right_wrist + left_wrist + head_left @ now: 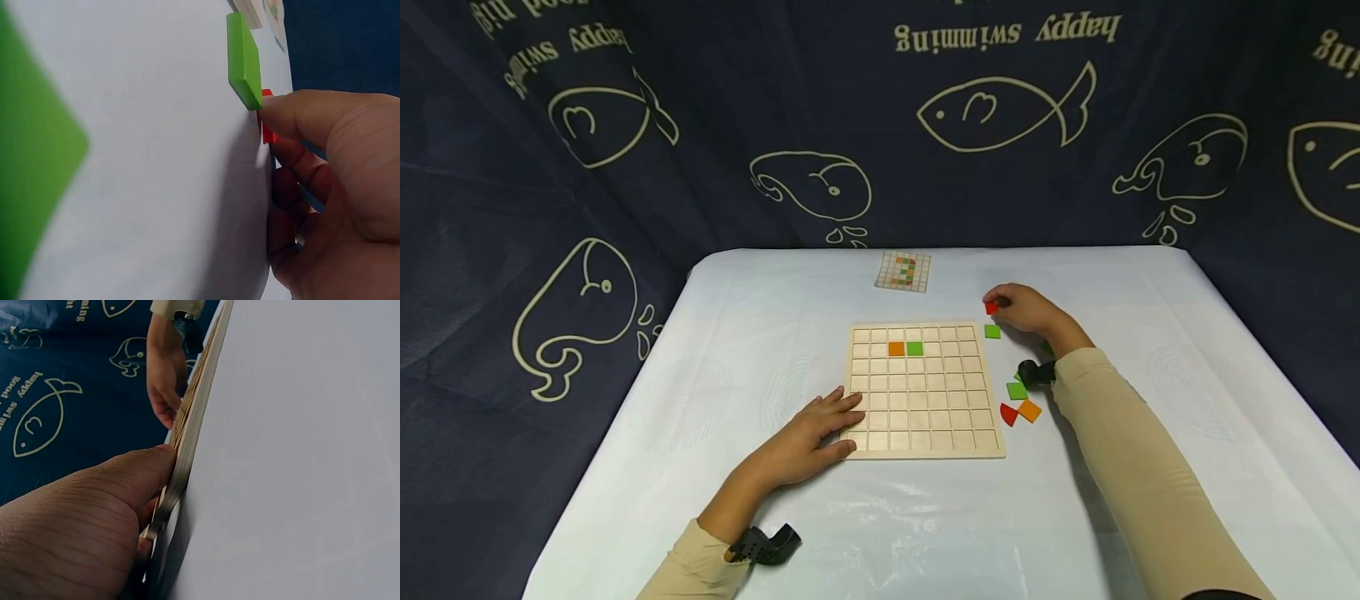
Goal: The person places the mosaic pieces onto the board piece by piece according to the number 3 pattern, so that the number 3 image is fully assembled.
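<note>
A wooden grid board [928, 400] lies on the table, with an orange square tile [897, 349] and a green square tile [914, 349] side by side in its second row from the far edge. My left hand [812, 437] rests at the board's left edge, fingers spread over the border; the left wrist view shows the thumb along that edge. Beyond the board's far right corner, my right hand [1026, 308] pinches a small red tile [269, 119] between thumb and fingers. Just nearer than it lies another green square tile [992, 332], which partly overlaps the red one in the right wrist view.
Right of the board lie a green square [1017, 391], an orange square [1029, 411] and a red quarter-circle tile [1009, 414]. More green pieces are partly hidden under the right wrist. A pattern card [903, 272] lies behind the board, near the table's far edge.
</note>
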Tool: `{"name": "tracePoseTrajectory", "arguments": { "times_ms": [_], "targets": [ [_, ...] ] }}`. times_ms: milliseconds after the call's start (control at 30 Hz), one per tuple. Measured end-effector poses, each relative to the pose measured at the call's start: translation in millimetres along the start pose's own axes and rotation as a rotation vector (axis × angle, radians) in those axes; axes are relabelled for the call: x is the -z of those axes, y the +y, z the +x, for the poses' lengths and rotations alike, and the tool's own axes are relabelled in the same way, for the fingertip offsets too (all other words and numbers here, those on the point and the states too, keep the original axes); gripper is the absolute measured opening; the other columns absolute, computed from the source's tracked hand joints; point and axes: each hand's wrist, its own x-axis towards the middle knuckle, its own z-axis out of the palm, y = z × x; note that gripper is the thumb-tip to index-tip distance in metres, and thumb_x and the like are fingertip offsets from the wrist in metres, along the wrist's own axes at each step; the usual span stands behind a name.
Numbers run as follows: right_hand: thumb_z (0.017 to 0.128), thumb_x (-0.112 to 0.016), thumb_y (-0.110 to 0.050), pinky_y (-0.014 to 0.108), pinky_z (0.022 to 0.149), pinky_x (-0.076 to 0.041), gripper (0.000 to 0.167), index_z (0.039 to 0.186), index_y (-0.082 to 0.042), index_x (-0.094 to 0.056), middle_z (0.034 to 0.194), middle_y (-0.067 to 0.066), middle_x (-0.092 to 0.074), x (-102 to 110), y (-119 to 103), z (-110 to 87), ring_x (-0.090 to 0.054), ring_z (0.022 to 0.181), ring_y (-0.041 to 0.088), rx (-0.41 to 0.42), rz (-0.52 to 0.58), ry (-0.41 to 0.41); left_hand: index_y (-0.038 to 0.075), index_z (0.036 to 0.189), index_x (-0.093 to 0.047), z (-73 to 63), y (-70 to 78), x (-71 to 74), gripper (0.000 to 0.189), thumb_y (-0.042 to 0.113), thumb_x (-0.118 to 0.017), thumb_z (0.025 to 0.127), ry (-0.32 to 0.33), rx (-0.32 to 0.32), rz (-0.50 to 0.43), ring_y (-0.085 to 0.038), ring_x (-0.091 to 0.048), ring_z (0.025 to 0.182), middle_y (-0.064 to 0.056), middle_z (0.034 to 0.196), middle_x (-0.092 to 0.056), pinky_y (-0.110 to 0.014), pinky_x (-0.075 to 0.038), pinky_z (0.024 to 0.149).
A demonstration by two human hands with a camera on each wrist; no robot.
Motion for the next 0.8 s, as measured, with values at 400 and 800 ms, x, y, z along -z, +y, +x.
{"name": "tracePoseTrajectory", "arguments": {
  "times_ms": [400, 800],
  "targets": [
    [0.094, -0.055, -0.003, 0.051, 0.109, -0.032, 0.034, 0.128, -0.002, -0.060, 0.130, 0.020, -0.055, 0.5, 0.0, -1.6, -0.045, 0.122, 0.034, 0.026, -0.037, 0.006, 0.006, 0.141, -0.056, 0.3, 0.9, 0.3, 0.050, 0.029, -0.065, 0.098, 0.002, -0.004, -0.007, -0.032, -0.021, 0.149, -0.006, 0.156, -0.039, -0.060, -0.016, 0.116],
    [0.096, -0.057, -0.006, 0.050, 0.101, -0.037, 0.030, 0.127, -0.002, -0.059, 0.122, 0.018, -0.056, 3.8, -4.7, -8.8, -0.047, 0.112, 0.033, 0.034, 0.008, 0.021, 0.004, 0.140, -0.057, 0.4, 3.9, 1.1, 0.049, 0.028, -0.065, 0.098, 0.007, -0.012, -0.008, -0.034, -0.022, 0.148, -0.009, 0.155, -0.040, -0.060, -0.017, 0.116]
  ]
}}
